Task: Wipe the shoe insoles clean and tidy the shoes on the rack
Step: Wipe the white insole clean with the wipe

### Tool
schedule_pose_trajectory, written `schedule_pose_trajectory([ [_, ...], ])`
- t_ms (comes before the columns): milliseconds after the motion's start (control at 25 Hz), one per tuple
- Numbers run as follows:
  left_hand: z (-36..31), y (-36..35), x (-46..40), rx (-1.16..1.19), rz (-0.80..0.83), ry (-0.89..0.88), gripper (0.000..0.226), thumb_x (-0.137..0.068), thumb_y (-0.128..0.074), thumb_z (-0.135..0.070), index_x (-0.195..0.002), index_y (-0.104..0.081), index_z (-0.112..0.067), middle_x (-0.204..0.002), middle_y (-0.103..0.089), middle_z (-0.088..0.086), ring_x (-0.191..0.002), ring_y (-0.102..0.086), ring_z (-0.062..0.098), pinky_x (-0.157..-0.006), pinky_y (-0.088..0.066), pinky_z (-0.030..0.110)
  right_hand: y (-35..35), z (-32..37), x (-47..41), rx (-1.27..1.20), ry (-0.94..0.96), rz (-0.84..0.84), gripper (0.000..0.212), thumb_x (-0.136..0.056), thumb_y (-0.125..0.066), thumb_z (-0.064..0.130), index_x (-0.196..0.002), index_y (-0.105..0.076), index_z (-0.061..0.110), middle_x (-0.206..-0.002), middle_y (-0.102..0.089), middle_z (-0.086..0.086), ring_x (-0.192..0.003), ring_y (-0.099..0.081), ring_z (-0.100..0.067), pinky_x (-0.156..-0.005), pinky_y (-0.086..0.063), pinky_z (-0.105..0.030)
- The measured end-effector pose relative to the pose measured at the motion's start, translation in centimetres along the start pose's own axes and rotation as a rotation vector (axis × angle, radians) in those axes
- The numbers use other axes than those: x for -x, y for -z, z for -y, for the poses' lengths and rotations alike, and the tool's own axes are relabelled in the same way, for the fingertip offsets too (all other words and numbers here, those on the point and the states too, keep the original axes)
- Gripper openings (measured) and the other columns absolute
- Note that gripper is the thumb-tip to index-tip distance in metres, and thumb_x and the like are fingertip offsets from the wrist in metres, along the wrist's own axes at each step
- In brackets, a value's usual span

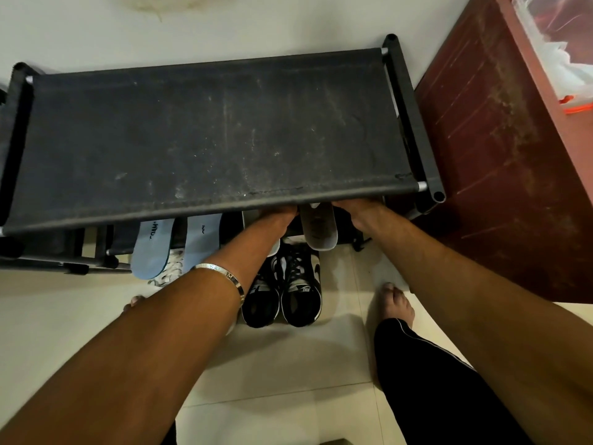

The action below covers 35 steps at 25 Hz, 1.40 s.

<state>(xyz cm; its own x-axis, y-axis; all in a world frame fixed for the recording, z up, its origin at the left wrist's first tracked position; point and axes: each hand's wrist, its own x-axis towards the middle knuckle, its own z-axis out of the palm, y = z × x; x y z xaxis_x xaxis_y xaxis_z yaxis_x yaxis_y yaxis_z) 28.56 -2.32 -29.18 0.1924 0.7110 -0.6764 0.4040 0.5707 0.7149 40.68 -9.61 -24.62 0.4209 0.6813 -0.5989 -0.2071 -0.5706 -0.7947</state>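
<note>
Head view: dusty black fabric shelf (205,136) of the tube-framed shoe rack hides the fingers of both the left hand (278,214) and right hand (356,208), so their grip cannot be told. Between them a grey foam insole (318,229) juts out; two blue foam insoles (153,248) lean leftward. Black-and-white laced sneakers (282,290) sit on pale tiles beside a scuffed red-brown cabinet (500,162).

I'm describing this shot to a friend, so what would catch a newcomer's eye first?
The dusty black fabric top of the shoe rack fills the upper middle. Both hands reach under its front edge, left hand and right hand, flanking a grey insole. Black-and-white sneakers sit on the floor below.
</note>
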Motion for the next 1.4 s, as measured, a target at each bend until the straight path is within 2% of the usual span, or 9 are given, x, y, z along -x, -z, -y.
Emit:
schedule_pose_trajectory([
  [200,0.1,-0.4,0.0,-0.075,-0.016,-0.008,0.019,-0.101,-0.051,-0.032,-0.11,-0.057,-0.016,-0.127,-0.059,0.011,-0.119,-0.056,0.028,-0.107,-0.044,0.043,0.1,-0.4,-0.7,0.038,-0.001,0.007,0.026,-0.086,-0.063,-0.004,-0.081,-0.054,0.02,-0.09,-0.056,0.003,-0.1,-0.052,-0.018,-0.074,-0.047,-0.02],
  [320,-0.1,-0.7,0.1,-0.058,-0.038,-0.075,0.029,-0.102,-0.051,-0.03,-0.122,-0.055,-0.009,-0.126,-0.057,0.012,-0.117,-0.055,0.028,-0.106,-0.045,0.041,0.0,-0.3,-0.6,0.031,-0.016,-0.035,0.023,-0.086,-0.064,-0.004,-0.083,-0.056,0.018,-0.1,-0.057,-0.004,-0.1,-0.051,-0.019,-0.08,-0.046,-0.025],
  [440,-0.5,-0.3,1.2,-0.091,-0.099,-0.124,0.017,-0.103,-0.05,-0.029,-0.112,-0.052,-0.015,-0.114,-0.053,0.004,-0.103,-0.05,0.018,-0.094,-0.043,0.025,-0.3,0.0,0.0,0.083,-0.069,-0.075,0.025,-0.087,-0.064,-0.001,-0.11,-0.061,0.008,-0.116,-0.057,-0.009,-0.11,-0.053,-0.023,-0.091,-0.045,-0.029],
  [520,-0.4,0.5,1.8,-0.165,-0.114,-0.105,0.019,-0.101,-0.052,-0.032,-0.112,-0.055,-0.016,-0.114,-0.056,0.005,-0.105,-0.054,0.02,-0.094,-0.045,0.028,-0.3,0.3,0.9,0.111,-0.033,-0.062,0.029,-0.091,-0.063,0.003,-0.119,-0.059,0.007,-0.121,-0.058,-0.009,-0.112,-0.055,-0.022,-0.082,-0.05,-0.024],
  [640,-0.3,2.3,3.1,-0.174,-0.116,-0.015,0.017,-0.099,-0.056,-0.03,-0.106,-0.059,-0.015,-0.113,-0.064,0.01,-0.104,-0.061,0.025,-0.094,-0.05,0.035,-0.3,0.9,3.1,0.107,0.047,-0.048,0.008,-0.091,-0.063,0.008,-0.097,-0.063,0.013,-0.1,-0.066,-0.005,-0.095,-0.063,-0.017,-0.072,-0.054,-0.021],
  [760,-0.4,4.8,4.2,-0.14,-0.174,-0.05,0.011,-0.094,-0.061,-0.027,-0.088,-0.06,-0.018,-0.094,-0.064,0.006,-0.088,-0.062,0.022,-0.086,-0.055,0.038,-0.3,0.4,4.5,0.151,0.011,-0.065,0.011,-0.085,-0.064,0.001,-0.092,-0.068,0.007,-0.091,-0.069,-0.008,-0.088,-0.067,-0.018,-0.081,-0.057,-0.031],
  [880,-0.1,8.2,5.1,-0.082,-0.175,-0.045,0.026,-0.092,-0.062,-0.019,-0.073,-0.047,-0.028,-0.087,-0.057,-0.002,-0.084,-0.058,0.017,-0.085,-0.057,0.036,-1.4,-0.1,5.9,0.211,-0.022,0.024,0.015,-0.08,-0.059,-0.004,-0.086,-0.071,0.003,-0.085,-0.068,-0.015,-0.084,-0.067,-0.027,-0.069,-0.055,-0.033],
  [1160,1.6,12.2,4.6,-0.138,-0.226,-0.017,0.03,-0.094,-0.057,-0.01,-0.068,-0.048,-0.019,-0.071,-0.051,0.002,-0.084,-0.052,0.023,-0.08,-0.047,0.035,-5.5,0.4,6.1,0.227,-0.096,0.125,0.019,-0.083,-0.055,-0.007,-0.08,-0.07,0.006,-0.063,-0.066,-0.004,-0.062,-0.063,-0.015,-0.046,-0.047,-0.018],
  [1400,1.5,11.4,3.1,-0.021,-0.132,0.021,0.003,-0.094,-0.06,-0.016,-0.095,-0.059,-0.013,-0.09,-0.06,0.008,-0.075,-0.052,0.017,-0.071,-0.05,0.025,-8.4,0.5,3.4,0.215,-0.158,0.143,0.023,-0.066,-0.069,0.004,-0.088,-0.073,0.003,-0.091,-0.074,-0.013,-0.089,-0.072,-0.025,-0.081,-0.06,-0.04],
])
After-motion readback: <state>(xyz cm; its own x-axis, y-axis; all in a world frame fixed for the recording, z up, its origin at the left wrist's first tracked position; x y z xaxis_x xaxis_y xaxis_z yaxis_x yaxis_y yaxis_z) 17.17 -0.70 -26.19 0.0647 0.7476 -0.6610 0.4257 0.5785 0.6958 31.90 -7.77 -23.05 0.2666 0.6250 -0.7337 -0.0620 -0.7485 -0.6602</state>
